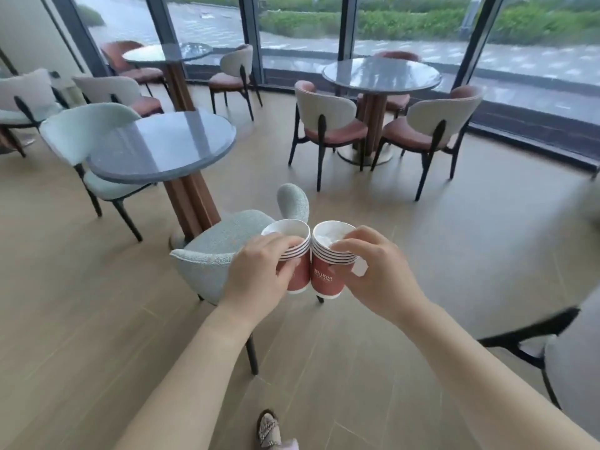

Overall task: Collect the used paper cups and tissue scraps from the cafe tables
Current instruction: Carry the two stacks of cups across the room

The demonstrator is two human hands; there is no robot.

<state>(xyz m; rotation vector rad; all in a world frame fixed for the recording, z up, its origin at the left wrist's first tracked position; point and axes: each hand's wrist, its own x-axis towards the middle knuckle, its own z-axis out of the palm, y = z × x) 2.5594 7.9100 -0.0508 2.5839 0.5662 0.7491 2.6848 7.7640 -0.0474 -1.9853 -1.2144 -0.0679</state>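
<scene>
Left cup stack, right cup stack: red paper, white rims, upright, sides touching, held mid-air. Crumpled tissue scrap in right top cup.

The left hand's curled fingers covered the near rims and much of the wall of the left cup stack, so its cups could not be counted. The right hand hid the side of the right cup stack under its fingers; the print just left of them was too blurred to read fully. White material in the top cup, just beyond those fingertips, could not be identified, nor could a white patch between thumb and fingers. The pale chair was partly hidden behind both hands. Well below the fingers, a sandalled foot was cut by the bottom edge; far right of them, a dark-framed chair was cut off and blurred.
</scene>
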